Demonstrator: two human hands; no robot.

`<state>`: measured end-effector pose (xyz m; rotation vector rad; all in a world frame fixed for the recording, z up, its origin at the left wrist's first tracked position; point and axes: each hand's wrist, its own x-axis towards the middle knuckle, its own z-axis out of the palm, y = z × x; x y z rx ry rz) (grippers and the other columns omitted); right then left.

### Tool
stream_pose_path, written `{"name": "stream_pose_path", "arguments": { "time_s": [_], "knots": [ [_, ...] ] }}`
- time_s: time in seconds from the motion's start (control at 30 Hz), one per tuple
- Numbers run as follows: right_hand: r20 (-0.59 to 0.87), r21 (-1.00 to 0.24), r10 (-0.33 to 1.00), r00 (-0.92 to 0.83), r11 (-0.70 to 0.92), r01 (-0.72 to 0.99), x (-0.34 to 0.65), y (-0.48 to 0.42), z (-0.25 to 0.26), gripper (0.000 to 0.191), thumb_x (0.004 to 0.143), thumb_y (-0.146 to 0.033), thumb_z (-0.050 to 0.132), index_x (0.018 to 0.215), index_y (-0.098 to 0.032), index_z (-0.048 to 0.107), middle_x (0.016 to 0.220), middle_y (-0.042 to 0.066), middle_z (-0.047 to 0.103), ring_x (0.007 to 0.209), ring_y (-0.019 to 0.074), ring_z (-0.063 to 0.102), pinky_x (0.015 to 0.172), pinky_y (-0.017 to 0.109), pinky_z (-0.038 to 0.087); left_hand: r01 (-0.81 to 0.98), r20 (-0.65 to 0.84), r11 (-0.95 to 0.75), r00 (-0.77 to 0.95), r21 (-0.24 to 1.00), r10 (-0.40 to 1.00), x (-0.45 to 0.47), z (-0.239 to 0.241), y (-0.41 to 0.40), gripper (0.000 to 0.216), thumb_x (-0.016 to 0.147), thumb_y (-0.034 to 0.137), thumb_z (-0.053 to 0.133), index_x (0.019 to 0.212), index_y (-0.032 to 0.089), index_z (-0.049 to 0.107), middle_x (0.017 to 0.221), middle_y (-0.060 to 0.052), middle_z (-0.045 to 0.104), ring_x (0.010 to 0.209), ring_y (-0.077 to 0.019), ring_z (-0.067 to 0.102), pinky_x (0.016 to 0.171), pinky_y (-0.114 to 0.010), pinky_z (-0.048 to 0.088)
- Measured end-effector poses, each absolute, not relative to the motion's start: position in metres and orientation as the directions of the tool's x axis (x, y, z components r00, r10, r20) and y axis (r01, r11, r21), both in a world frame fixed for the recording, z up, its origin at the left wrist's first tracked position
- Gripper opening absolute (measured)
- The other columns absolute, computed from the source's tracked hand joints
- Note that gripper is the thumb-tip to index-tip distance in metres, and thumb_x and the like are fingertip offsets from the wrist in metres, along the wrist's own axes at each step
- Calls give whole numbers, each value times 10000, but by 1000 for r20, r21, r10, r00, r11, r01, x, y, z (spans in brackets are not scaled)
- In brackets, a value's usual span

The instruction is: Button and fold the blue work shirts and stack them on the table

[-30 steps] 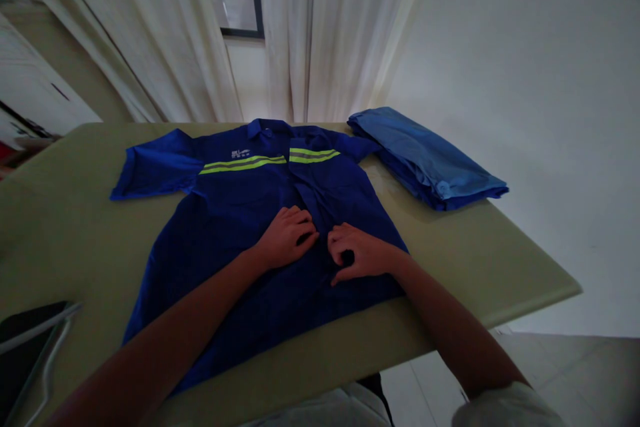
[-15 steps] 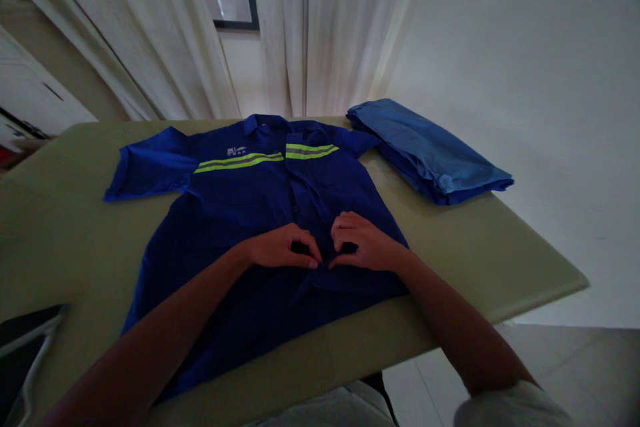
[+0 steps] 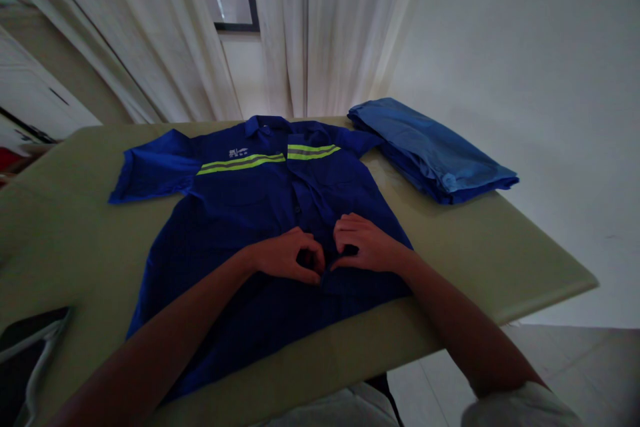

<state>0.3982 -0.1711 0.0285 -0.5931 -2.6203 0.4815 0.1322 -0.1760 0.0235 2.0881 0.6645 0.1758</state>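
A dark blue short-sleeved work shirt (image 3: 235,207) lies front up on the table, its collar at the far side. Yellow-green and grey reflective bands cross the chest, with a small white print above the left one. My left hand (image 3: 293,255) pinches the shirt's front placket low down, thumb and fingers closed on the cloth. Just to its right, my right hand (image 3: 364,245) also grips the placket edge between thumb and fingers. Any button between the fingertips is too dark and small to make out.
A folded pile of blue garments (image 3: 435,147) rests at the table's back right. The table (image 3: 525,260) has a greenish cover. At the lower left lies a dark object with a pale edge (image 3: 37,353). Curtains (image 3: 340,27) and a white wall (image 3: 525,80) stand behind.
My left hand has turned slightly and moved a little down and right along the placket. My right hand stays nearly in place. A raised fold below the hands has flattened.
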Motion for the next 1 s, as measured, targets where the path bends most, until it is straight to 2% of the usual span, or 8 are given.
{"name": "stream_pose_path", "arguments": {
  "time_s": [0.1,0.27,0.47,0.6,0.7,0.83,1.0],
  "knots": [
    [306,-400,468,-829,854,333,398,-171,26,357,878,-458,865,813,-197,631,869,13,633,891,196,588,970,363,418,394,-128,-435,842,810,525,133,24,-176,257,821,447,870,959,242,797,949,10,757,948,-181,638,947,-332,403],
    [264,-374,469,-843,856,358,398,-171,23,359,911,-476,831,811,-202,622,866,20,635,892,204,563,890,338,400,418,-121,-447,823,791,555,136,24,-178,145,851,361,836,918,239,795,894,16,742,924,-175,639,963,-346,385],
    [228,-374,478,-848,847,377,397,-171,23,361,908,-475,836,810,-203,620,845,8,626,869,196,553,897,338,393,448,-143,-448,812,774,565,139,26,-181,398,781,619,870,892,246,789,909,2,725,960,-200,637,941,-347,381],
    [218,-377,483,-848,843,383,397,-171,23,365,885,-473,859,808,-204,624,847,3,630,868,196,559,923,344,396,439,-110,-507,825,742,554,141,28,-183,446,771,667,857,840,235,768,879,5,734,948,-206,635,932,-356,352],
    [214,-381,489,-846,839,389,397,-171,23,365,885,-484,855,815,-203,632,855,5,637,885,199,573,930,345,400,416,-119,-509,848,753,516,141,28,-183,391,787,616,867,817,241,761,880,22,749,959,-201,630,938,-358,324],
    [206,-377,493,-845,837,396,397,-172,23,358,888,-479,854,821,-202,636,863,9,646,897,202,584,953,350,403,419,-134,-533,860,735,492,138,27,-182,250,826,463,861,892,250,748,954,39,753,1036,-207,616,979,-361,295],
    [186,-365,496,-848,836,409,397,-171,22,352,884,-479,857,825,-205,646,873,8,654,909,199,585,974,353,408,437,-157,-557,864,706,479,134,25,-180,259,770,357,860,944,241,708,988,27,718,1083,-228,596,1005,-361,304]
  ]
}}
